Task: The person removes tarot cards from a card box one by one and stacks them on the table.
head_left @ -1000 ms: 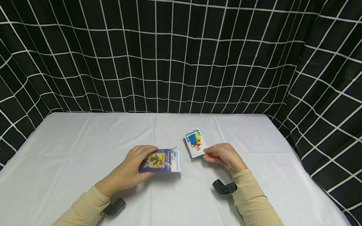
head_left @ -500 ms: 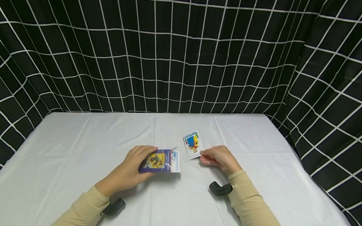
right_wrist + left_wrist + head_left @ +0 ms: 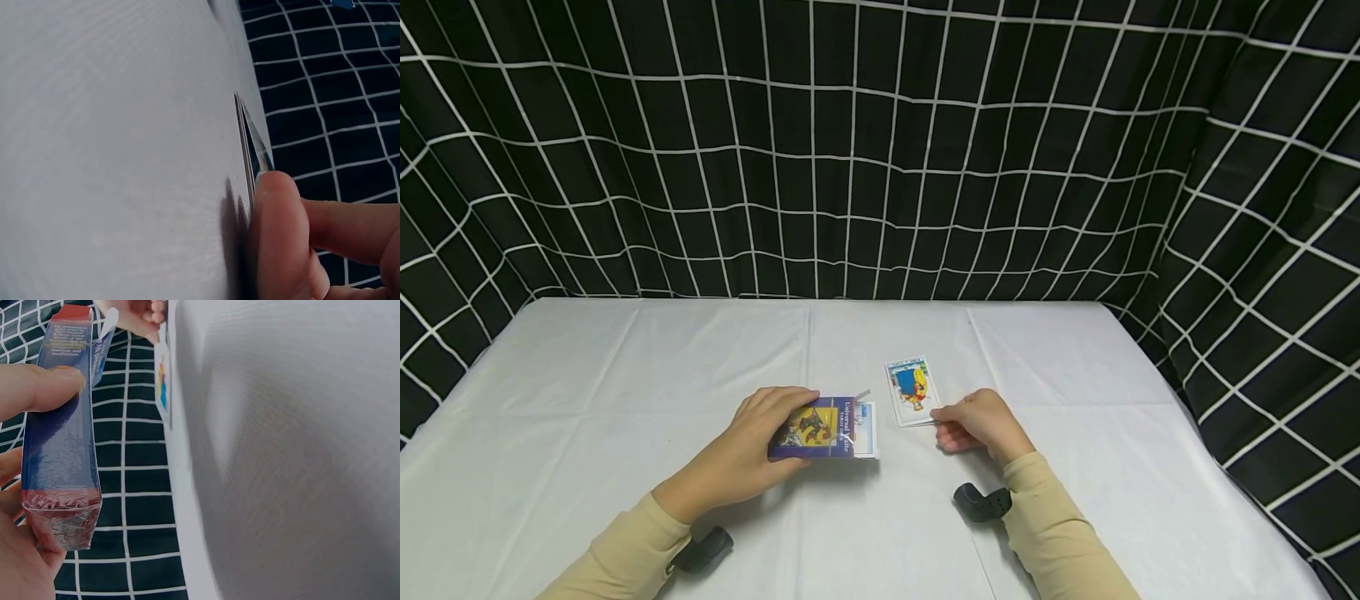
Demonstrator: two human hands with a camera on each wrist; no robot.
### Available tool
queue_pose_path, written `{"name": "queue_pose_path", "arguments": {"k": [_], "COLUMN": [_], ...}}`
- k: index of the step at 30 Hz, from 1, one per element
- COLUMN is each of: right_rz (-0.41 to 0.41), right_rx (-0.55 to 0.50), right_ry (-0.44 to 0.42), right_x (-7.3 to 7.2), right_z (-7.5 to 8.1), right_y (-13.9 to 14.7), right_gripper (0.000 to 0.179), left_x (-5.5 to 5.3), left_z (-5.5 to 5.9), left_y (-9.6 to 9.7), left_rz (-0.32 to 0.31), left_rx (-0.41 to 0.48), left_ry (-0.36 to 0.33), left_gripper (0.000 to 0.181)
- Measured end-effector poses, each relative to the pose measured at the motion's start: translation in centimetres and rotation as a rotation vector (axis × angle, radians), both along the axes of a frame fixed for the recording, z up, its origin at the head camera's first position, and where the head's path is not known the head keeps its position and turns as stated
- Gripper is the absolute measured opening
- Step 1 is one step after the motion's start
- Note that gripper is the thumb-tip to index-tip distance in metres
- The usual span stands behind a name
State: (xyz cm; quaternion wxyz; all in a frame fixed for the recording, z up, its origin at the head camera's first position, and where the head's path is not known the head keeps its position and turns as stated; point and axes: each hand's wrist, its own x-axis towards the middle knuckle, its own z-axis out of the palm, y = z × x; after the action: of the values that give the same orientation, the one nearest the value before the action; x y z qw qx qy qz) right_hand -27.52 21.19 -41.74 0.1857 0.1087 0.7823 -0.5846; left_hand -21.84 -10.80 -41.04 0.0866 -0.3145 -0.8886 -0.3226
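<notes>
My left hand (image 3: 748,450) grips a purple tarot card box (image 3: 812,427), its thumb along the near side and the fingers over the far side. At the box's right end the flap is up, and the edge of a light-coloured card (image 3: 867,428) sticks out. In the left wrist view the narrow side of the box (image 3: 62,444) shows blue and red under clear wrap. My right hand (image 3: 983,423) pinches a tarot card (image 3: 913,387) by its near right corner. That card, with a blue and yellow picture, lies over a thin stack of cards (image 3: 244,140), slightly lifted at one end.
A white cloth (image 3: 625,433) with faint creases covers the table. Black fabric with a white grid (image 3: 865,167) hangs behind the table and along the sides. Dark wrist cameras (image 3: 981,502) sit under both sleeves.
My right hand has brought the card down and slightly left, and it now lies nearly flat over the stack. The left hand and the box have stayed in place.
</notes>
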Motion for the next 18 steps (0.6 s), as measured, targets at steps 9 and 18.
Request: {"name": "queue_pose_path", "arguments": {"k": [9,18], "right_rz": [0.010,0.010], "right_rx": [0.084,0.109], "right_ry": [-0.002,-0.002], "right_x": [-0.08,-0.03], "right_z": [-0.30,-0.03], "right_y": [-0.05,-0.33], "right_gripper": [0.015,0.016], "left_x": [-0.10,-0.10], "left_z": [-0.02,-0.18], "left_y": [0.05,0.02], "left_rz": [-0.005,-0.001], "left_rx": [0.001,-0.002], "left_ry": [0.000,-0.006], "left_gripper": [0.073,0.074]}}
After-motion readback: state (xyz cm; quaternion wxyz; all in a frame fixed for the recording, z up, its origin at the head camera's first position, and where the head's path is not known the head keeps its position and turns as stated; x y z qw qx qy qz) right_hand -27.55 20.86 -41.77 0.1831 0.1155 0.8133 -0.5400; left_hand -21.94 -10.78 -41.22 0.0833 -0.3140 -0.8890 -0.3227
